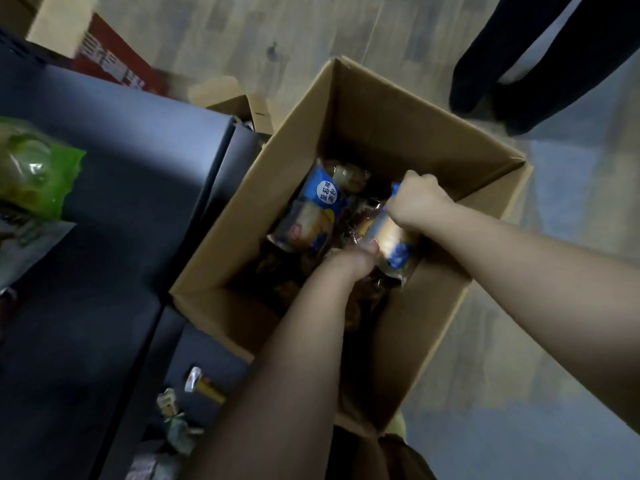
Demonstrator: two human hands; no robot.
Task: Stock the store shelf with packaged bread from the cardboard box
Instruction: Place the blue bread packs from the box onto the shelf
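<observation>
We see a matt brown cardboard box [381,109] holding bread packets [311,209] in glossy, crinkled plastic film, beside a smooth, dark, matt shelf [121,150] on a pale wood-grain floor [242,29].

Dim, cool-toned indoor view under soft overhead light. The open brown cardboard box [381,109] is brightest on its far inner wall, and its depths sink into shadow. The blue-labelled clear plastic bread packet [389,237] at the box's right side shows faint glare on its film. Motion blur smears the red-and-white printed carton [114,64] and the green translucent plastic packet [34,168]. The dark blue-grey metal shelf [121,168] carries a dull sheen. Wide-angle distortion bends lines near the edges.
</observation>
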